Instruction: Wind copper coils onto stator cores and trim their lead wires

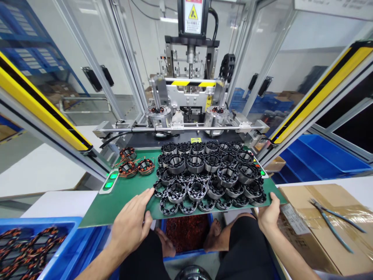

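Stacked in rows on the green work surface [113,210] are many bare motor stators [176,190], steel rings with black insulators. My left hand [132,217] lies on the surface at the front left of the stack. Its fingers are stretched out, with the fingertips at the leftmost front stator [159,188]; the thumb points forward. On the right, my right hand [269,214] is at the front edge of the surface, thumb up on top beside the stack, other fingers mostly hidden. Copper-wound stators [145,166] sit apart at the back left.
Behind the surface stands a winding machine [190,83] with two stator fixtures [159,116]. Yellow light curtains [43,103] flank it. Cutting pliers [332,221] lie on a cardboard box [346,206] at right. A blue bin [74,223] of wound stators is at left. Green-lit buttons [111,179] are near.
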{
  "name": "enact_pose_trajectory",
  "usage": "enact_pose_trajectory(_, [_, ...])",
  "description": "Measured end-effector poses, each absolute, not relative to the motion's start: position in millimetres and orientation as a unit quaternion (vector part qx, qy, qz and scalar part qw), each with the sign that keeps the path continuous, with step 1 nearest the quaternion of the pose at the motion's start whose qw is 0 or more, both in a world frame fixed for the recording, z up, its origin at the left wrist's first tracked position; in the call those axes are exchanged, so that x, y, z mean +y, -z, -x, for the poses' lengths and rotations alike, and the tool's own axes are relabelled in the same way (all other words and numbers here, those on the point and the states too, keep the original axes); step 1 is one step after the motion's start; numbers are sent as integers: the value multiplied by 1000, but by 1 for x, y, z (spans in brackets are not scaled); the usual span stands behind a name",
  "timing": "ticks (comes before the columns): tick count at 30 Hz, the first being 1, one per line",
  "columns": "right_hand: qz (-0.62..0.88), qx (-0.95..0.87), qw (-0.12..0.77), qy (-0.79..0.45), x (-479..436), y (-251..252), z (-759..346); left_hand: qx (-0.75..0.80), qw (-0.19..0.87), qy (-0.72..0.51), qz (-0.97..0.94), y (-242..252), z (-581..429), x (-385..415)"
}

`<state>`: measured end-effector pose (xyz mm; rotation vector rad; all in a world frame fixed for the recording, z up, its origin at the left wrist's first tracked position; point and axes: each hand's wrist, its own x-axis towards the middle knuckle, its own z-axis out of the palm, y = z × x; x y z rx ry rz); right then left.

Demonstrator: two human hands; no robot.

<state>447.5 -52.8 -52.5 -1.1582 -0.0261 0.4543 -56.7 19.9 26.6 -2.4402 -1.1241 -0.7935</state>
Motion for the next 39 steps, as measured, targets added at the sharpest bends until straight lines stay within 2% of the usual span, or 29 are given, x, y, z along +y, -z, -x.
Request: enact_pose_trajectory(39, [541,-22,814,-210,-53,58,-452,-393,175,278,859,-27,56,20])
